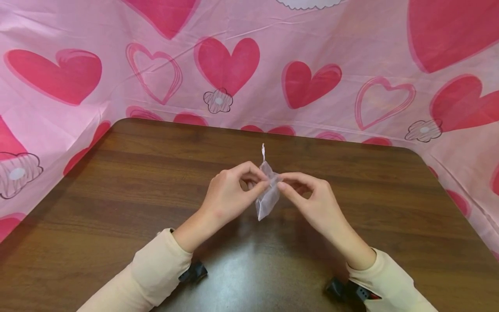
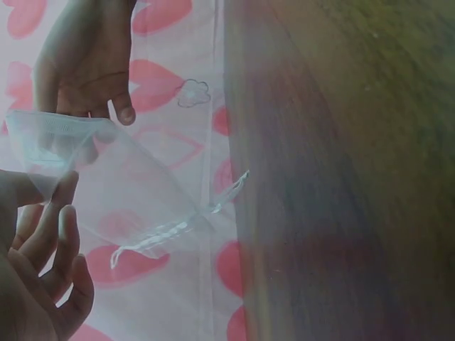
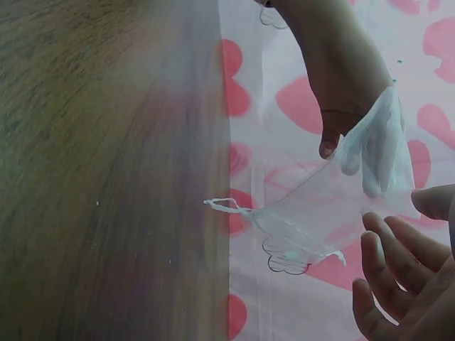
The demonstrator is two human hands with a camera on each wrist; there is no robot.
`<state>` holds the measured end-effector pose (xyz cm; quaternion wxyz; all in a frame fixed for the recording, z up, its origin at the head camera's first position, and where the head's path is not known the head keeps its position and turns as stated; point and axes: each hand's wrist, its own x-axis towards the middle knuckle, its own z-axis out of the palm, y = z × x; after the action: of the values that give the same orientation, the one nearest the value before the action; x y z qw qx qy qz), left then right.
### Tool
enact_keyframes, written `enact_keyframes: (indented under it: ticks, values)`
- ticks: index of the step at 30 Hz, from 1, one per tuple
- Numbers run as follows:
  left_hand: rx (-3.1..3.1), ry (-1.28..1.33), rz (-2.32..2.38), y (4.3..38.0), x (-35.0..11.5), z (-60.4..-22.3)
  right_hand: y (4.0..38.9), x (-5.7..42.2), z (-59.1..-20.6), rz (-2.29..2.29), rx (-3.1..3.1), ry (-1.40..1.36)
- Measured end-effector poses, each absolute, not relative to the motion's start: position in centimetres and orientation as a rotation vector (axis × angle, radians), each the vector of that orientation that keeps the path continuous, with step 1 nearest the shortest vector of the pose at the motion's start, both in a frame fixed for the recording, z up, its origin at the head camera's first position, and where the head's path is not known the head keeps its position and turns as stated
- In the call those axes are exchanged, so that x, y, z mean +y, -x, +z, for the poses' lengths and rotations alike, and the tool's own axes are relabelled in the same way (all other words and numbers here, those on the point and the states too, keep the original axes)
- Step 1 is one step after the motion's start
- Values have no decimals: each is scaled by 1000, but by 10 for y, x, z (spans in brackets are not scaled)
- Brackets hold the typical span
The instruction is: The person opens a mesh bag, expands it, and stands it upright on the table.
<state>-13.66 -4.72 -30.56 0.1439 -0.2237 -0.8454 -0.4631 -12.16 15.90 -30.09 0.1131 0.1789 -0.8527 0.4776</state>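
Observation:
A sheer white drawstring pouch (image 1: 266, 204) hangs between both hands above the table, its pale cord (image 1: 263, 152) sticking out at the far end. My left hand (image 1: 230, 193) pinches one side of the thin fabric between thumb and fingertips. From the other side, my right hand (image 1: 316, 197) pinches it too, close to the left fingertips. In the left wrist view the pouch (image 2: 146, 188) spreads out see-through, with cord loops at its gathered edge. The right wrist view shows the left fingers through the fabric of the pouch (image 3: 320, 206). No contents are visible inside it.
Dark brown wood-grain table (image 1: 136, 173) lies beneath the hands. A pink cloth with red hearts (image 1: 312, 84) hangs behind it and along both sides. Black devices (image 1: 193, 272) are strapped at both wrists under the cream sleeves (image 1: 161, 260).

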Motion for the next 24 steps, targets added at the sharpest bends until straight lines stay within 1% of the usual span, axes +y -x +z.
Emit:
enact_keyframes:
  ticks: [8,19,24]
  values:
    - [-2440,660,-1287,135,-46,-306,119,157,-301,1354,-2505,-513]
    - [-2484,560,-1129,136,-47,-305,121,157,-304,1298,-2403,-515]
    - [-2446,606,-1128,136,-47,-306,123,158,-303,1296,-2389,-498]
